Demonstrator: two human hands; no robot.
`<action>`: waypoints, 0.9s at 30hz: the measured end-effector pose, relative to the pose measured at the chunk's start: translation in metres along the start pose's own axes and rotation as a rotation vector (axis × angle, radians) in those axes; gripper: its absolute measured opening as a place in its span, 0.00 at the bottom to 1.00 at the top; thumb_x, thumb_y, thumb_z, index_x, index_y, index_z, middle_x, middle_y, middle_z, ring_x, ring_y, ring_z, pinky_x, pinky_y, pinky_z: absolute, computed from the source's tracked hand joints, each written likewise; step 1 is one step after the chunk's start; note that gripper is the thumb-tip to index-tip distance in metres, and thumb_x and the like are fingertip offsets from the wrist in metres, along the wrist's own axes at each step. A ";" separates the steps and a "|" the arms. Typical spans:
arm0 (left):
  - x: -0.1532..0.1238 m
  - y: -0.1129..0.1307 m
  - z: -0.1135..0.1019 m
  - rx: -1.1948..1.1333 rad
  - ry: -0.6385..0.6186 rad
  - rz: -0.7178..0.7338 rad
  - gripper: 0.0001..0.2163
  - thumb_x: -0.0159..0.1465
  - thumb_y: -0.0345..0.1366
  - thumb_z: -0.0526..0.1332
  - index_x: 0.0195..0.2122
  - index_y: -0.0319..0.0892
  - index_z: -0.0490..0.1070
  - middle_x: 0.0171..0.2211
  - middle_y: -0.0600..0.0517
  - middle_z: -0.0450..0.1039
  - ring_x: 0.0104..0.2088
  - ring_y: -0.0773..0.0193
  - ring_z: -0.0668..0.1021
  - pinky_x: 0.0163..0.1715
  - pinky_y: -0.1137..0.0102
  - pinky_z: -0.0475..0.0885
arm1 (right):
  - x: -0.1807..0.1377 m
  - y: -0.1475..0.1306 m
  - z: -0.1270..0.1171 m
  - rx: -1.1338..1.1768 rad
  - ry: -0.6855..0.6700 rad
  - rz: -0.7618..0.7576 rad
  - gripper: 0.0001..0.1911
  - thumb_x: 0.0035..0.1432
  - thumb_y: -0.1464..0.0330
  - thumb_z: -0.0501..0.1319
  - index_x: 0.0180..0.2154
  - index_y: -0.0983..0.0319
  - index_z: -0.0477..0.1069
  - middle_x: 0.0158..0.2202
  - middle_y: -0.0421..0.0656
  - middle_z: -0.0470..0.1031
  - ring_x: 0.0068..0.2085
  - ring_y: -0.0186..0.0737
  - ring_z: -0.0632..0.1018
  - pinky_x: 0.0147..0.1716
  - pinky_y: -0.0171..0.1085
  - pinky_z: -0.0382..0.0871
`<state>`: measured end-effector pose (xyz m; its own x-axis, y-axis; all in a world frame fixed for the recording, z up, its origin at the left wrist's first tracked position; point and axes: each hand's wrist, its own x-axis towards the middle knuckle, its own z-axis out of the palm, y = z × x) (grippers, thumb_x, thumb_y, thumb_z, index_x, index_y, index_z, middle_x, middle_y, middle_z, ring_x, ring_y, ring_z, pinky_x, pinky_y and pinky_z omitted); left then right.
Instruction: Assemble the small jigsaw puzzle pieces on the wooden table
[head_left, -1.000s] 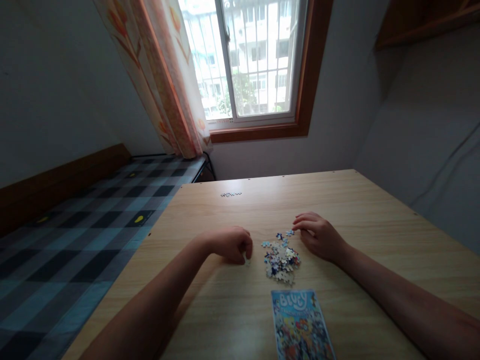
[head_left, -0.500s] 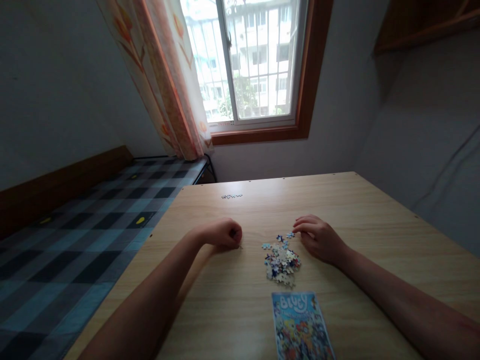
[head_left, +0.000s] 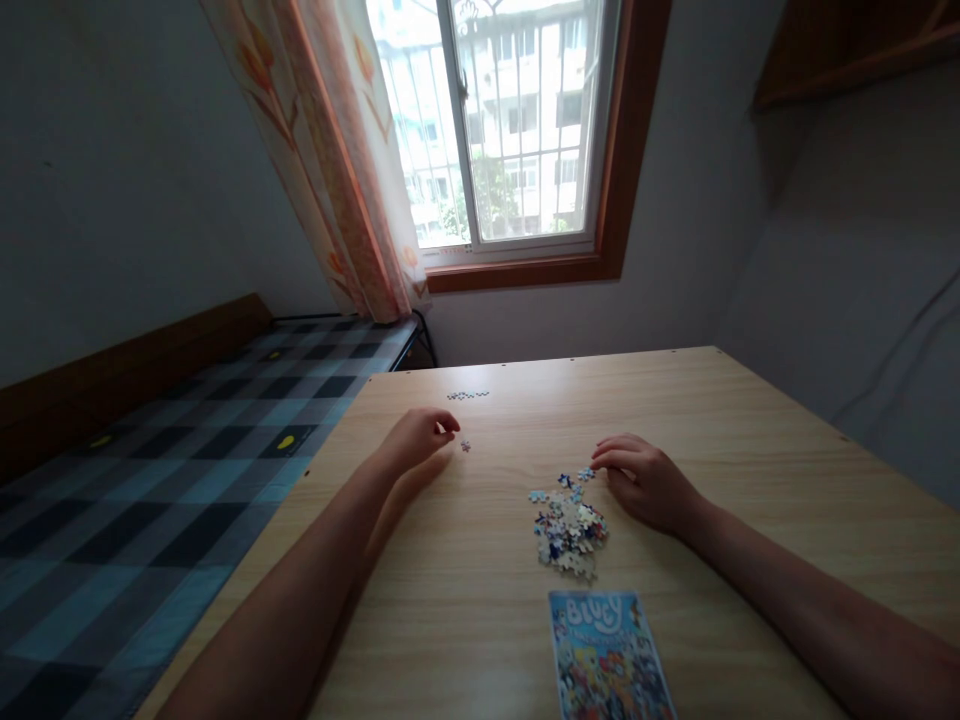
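Just beside the loosely curled, empty left hand, a tiny loose jigsaw piece lies on the pale wooden bench. The right hand curls against the heap of small colourful jigsaw pieces, possibly pinching one, though I cannot tell. The blue printed picture card is cut off below.

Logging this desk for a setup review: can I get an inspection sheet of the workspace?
Surface: pale wood-grain table.
Job's things: puzzle pile mid-table; single piece apart, just beside the left hand; joined row farther back; picture card nearest the camera.
Clutter: nothing seen.
Grips: left hand open, holding nothing; right hand fingertips at the pile's far edge, grip unclear.
Cables: nothing seen.
Surroundings: window, curtain, checked bed on the left.
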<state>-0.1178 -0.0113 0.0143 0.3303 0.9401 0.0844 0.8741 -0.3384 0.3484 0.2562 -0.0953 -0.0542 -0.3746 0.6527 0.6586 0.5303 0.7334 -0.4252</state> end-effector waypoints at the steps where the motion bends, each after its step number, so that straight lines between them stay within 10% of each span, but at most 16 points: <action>1: 0.000 0.001 0.002 0.035 0.000 0.005 0.09 0.58 0.37 0.62 0.36 0.43 0.81 0.30 0.51 0.79 0.31 0.63 0.77 0.32 0.72 0.67 | 0.000 0.000 0.000 -0.002 -0.002 0.001 0.16 0.54 0.80 0.56 0.34 0.57 0.79 0.37 0.44 0.80 0.44 0.45 0.79 0.46 0.45 0.75; 12: -0.007 -0.009 0.013 0.174 0.016 0.081 0.10 0.62 0.41 0.61 0.37 0.47 0.82 0.38 0.50 0.80 0.35 0.61 0.77 0.36 0.70 0.67 | -0.001 0.002 0.001 0.002 -0.004 0.011 0.16 0.55 0.80 0.56 0.35 0.58 0.79 0.38 0.45 0.80 0.44 0.45 0.80 0.46 0.46 0.75; 27: 0.034 -0.071 0.016 0.206 0.290 -0.217 0.13 0.66 0.38 0.57 0.42 0.46 0.82 0.46 0.48 0.79 0.45 0.55 0.78 0.44 0.68 0.71 | 0.000 0.003 0.004 -0.011 0.002 0.122 0.16 0.54 0.79 0.55 0.34 0.57 0.78 0.36 0.44 0.80 0.40 0.45 0.79 0.41 0.43 0.74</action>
<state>-0.1632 0.0442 -0.0221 0.0425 0.9531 0.2996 0.9750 -0.1050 0.1957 0.2551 -0.0924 -0.0584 -0.3052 0.7364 0.6038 0.5802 0.6465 -0.4954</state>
